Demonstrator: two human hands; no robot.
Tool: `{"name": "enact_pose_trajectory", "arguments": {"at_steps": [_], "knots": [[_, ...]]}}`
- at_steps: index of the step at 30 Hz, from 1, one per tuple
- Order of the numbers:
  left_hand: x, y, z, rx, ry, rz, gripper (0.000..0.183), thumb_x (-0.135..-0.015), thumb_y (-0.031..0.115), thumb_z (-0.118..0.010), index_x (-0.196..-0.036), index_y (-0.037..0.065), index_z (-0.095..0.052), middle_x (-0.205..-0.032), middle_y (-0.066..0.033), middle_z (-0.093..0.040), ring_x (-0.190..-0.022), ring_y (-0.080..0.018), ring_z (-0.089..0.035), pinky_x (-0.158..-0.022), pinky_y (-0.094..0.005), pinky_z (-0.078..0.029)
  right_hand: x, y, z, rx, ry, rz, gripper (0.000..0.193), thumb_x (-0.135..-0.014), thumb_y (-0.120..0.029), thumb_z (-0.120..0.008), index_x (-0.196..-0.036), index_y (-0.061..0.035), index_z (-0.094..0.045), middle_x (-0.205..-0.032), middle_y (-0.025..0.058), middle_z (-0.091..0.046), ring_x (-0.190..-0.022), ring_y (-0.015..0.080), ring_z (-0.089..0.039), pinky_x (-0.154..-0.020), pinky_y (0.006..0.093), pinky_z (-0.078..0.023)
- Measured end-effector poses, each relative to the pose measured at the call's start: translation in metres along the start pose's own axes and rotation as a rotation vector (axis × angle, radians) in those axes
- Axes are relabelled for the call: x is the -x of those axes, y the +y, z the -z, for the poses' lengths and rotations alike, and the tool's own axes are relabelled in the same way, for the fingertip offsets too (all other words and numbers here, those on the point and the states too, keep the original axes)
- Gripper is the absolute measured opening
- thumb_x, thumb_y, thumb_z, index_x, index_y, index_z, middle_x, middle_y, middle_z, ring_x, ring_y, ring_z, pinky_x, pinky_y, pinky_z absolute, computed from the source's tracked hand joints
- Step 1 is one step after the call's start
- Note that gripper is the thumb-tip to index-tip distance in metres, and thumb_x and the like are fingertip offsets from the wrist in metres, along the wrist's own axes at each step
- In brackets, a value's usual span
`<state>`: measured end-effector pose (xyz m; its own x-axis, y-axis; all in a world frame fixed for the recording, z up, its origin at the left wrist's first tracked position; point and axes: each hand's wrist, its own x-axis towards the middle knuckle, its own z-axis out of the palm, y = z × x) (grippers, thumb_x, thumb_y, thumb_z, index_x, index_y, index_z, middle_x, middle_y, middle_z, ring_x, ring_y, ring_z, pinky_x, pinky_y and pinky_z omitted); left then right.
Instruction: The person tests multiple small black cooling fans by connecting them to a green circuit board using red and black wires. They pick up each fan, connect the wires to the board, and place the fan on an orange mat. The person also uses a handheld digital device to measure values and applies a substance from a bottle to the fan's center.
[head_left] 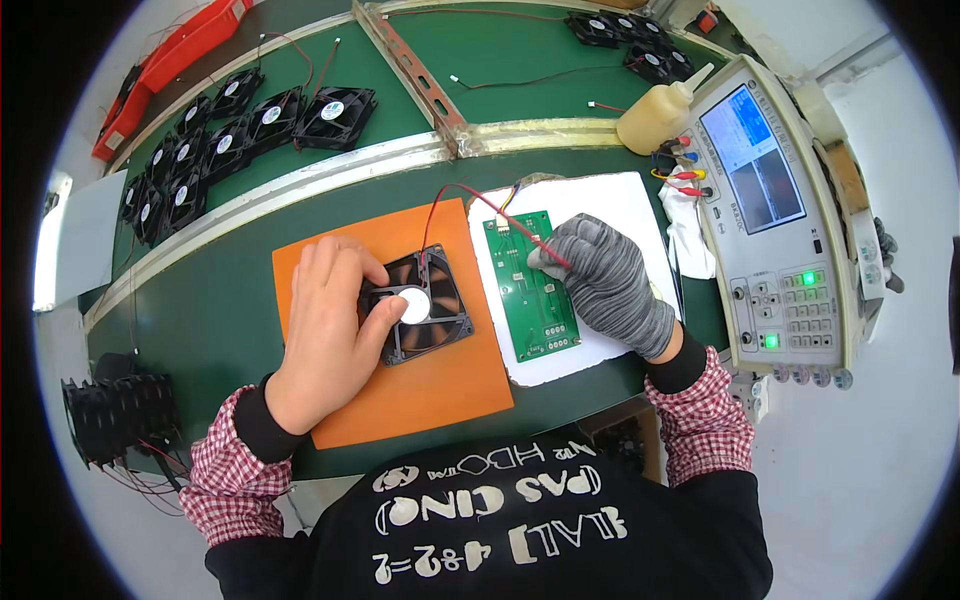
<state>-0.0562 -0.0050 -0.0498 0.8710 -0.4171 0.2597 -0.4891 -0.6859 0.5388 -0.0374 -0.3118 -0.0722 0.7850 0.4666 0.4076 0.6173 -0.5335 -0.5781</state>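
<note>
A black square cooling fan [453, 325] lies on an orange mat [420, 415]. Over its left side curls my bare left hand [330, 325], thumb at the pale round hub and fingers at the frame. From the fan's top edge a red wire [485, 197] arcs rightward to my right hand [615, 285], which wears a grey striped glove. Those gloved fingertips are pinched on the wire's end; any plug there is hidden. Beneath them is a green circuit board [520, 315] with small parts and a white socket, lying on a white sheet [625, 205].
At the right stands a test instrument [733, 290] with a lit screen and clip leads [685, 175]. A yellowish squeeze bottle [655, 118] is beside it. Several fans [270, 118] lie beyond a metal rail [300, 178]; more are stacked at left [118, 415]. Red bins [190, 48] stand far left.
</note>
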Motion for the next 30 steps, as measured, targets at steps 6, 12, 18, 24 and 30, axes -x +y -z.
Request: {"name": "enact_pose_trajectory", "arguments": {"at_steps": [6, 12, 18, 24, 30], "knots": [[-0.004, 0.022, -0.004, -0.155, -0.134, -0.142, 0.096, -0.062, 0.033, -0.088, -0.139, -0.003, -0.044, -0.123, -0.0184, -0.054, -0.114, -0.0342, -0.051, -0.096, -0.042, -0.038, -0.005, -0.001, 0.005, -0.043, -0.167, -0.152, 0.019, -0.077, -0.001, -0.073, -0.094, -0.0086, -0.071, -0.091, 0.0092, -0.063, -0.088, 0.0293, -0.065, -0.08, 0.0383, -0.053], [0.002, 0.031, 0.04, 0.06, 0.183, -0.366, 0.083, -0.068, 0.04, -0.087, -0.131, -0.002, -0.052, -0.111, -0.0143, -0.061, -0.099, -0.031, -0.059, -0.089, -0.0401, -0.045, 0.002, 0.006, 0.0, -0.188, -0.064, -0.184, 0.018, -0.077, 0.0, -0.075, -0.093, -0.0069, -0.072, -0.093, 0.0071, -0.064, -0.091, 0.0249, -0.066, -0.081, 0.0345, -0.055], [0.019, 0.049, 0.06, 0.436, 0.134, -0.269, 0.085, -0.07, 0.045, -0.083, -0.131, -0.003, -0.051, -0.105, -0.0159, -0.065, -0.09, -0.0259, -0.062, -0.074, -0.0356, -0.049, 0.004, 0.01, 0.0, -0.187, -0.03, -0.08, 0.019, -0.076, -0.001, -0.075, -0.092, -0.0072, -0.071, -0.091, 0.0082, -0.065, -0.09, 0.026, -0.067, -0.081, 0.0359, -0.055], [-0.05, 0.051, 0.059, -0.18, 0.277, -0.745, 0.079, -0.085, 0.047, -0.07, -0.141, -0.004, -0.046, -0.13, -0.028, -0.056, -0.115, -0.0411, -0.06, -0.097, -0.0506, -0.049, 0.005, 0.011, -0.003, -0.024, -0.025, 0.002, 0.017, -0.078, 0.001, -0.073, -0.092, -0.0072, -0.069, -0.091, 0.0092, -0.068, -0.087, 0.0282, -0.067, -0.079, 0.0371, -0.055], [-0.165, -0.07, 0.03, -0.413, -0.009, -0.223, 0.114, -0.062, 0.019, -0.086, -0.155, 0.002, -0.022, -0.157, -0.0221, -0.031, -0.148, -0.0363, -0.027, -0.122, -0.0484, -0.02, 0.009, -0.001, 0.003, -0.402, 0.227, -0.216, 0.02, -0.083, -0.004, -0.077, -0.102, -0.005, -0.071, -0.092, 0.0056, -0.069, -0.086, 0.0161, -0.066, -0.077, 0.0291, -0.053]]}}
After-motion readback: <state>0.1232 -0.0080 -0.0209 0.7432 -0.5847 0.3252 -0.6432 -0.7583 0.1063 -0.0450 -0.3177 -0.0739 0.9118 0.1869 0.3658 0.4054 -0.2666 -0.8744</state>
